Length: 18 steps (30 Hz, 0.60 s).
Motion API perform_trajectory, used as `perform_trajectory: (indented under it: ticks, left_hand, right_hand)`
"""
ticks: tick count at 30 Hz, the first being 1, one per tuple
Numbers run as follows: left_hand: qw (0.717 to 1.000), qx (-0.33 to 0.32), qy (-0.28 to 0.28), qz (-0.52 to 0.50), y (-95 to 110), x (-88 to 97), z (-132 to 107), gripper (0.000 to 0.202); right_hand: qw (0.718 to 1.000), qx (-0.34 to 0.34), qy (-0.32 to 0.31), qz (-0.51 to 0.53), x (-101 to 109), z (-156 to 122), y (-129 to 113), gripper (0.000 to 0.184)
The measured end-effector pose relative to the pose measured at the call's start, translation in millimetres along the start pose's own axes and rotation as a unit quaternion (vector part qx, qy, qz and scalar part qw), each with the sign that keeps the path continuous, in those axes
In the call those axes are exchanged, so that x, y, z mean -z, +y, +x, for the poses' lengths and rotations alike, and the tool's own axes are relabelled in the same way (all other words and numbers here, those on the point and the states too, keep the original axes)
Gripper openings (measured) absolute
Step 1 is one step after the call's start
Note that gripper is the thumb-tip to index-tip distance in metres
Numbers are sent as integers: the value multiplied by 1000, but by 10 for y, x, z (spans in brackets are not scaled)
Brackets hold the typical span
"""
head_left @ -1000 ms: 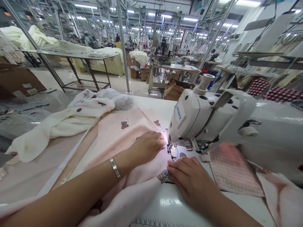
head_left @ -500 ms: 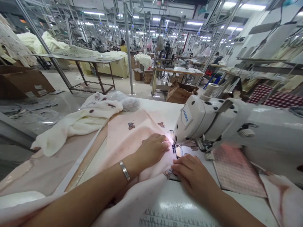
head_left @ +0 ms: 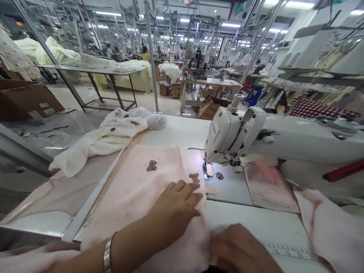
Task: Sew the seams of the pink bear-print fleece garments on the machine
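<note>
My left hand lies flat on a pale pink fabric with small printed figures, fingers stretched toward the needle area. My right hand is low at the frame's bottom edge, blurred, against the fabric's right edge; its fingers do not show clearly. The white sewing machine stands just right of the fabric, its presser foot a short way beyond my left fingertips. A silver bangle circles my left wrist.
A cream bundle of cloth lies at the table's far left. A pink checked piece and another pink cloth lie to the right under the machine arm. Beyond are metal tables, cardboard boxes and other workstations.
Both hands have drawn back from the needle toward me, and the pink fabric now lies flatter on the table. My right hand has dropped to the bottom edge. The view tilted.
</note>
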State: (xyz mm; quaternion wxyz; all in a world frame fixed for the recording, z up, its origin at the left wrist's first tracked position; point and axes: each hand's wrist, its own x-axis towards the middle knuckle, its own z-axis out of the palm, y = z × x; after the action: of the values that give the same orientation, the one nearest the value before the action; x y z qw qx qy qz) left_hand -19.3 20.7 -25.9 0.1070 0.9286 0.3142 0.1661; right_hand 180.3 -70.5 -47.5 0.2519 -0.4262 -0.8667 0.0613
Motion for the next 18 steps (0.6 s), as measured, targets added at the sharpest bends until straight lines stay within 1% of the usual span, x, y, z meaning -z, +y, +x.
perform_trajectory:
  ticks: [1,2,4,5,6,7,8,10,11,12,13,14,16,17,18]
  left_hand:
    - [999,8,-24,31,-14,19,66,34]
    - [997,8,-50,53,-22,38,119,35]
    - [993,-5,-95,71,-18,76,171,23]
    - [991,-11,-112,70,-9,99,170,15]
    - [990,-13,-122,62,4,127,153,9]
    - [991,-11,-126,45,17,159,126,8]
    - [992,-8,-122,20,31,197,92,14]
    - [993,-10,-110,-35,57,281,19,23]
    - [993,-6,-108,-50,71,320,-14,21]
    - [993,5,-111,-51,84,354,-40,15]
    - [992,22,-116,-39,98,379,-60,8]
    - [991,41,-126,-19,112,394,-72,12]
    - [985,71,-156,35,144,391,-80,27]
    - [981,61,-174,59,162,377,-81,27]
    - [978,30,-190,78,181,360,-84,24]
  right_hand:
    - [1000,-21,7,16,74,51,42,21]
    - [998,-49,11,33,132,108,77,30]
    - [989,-126,2,83,189,225,111,46]
    - [981,-157,-16,114,189,279,110,52]
    - [973,-172,-39,147,177,329,100,58]
    - [966,-176,-60,181,161,376,83,61]
    - [959,-170,-77,215,146,417,60,63]
    - [947,-145,-92,271,130,486,11,58]
    - [945,-133,-91,285,128,513,-12,52]
    - [946,-124,-93,284,125,533,-32,45]
    - [951,-118,-98,269,116,548,-48,38]
    - [960,-110,-101,236,97,557,-61,32]
    - [982,-83,-90,144,26,559,-74,22]
    - [989,-68,-79,102,-23,555,-74,18]
    - [994,-54,-67,70,-75,550,-71,17]
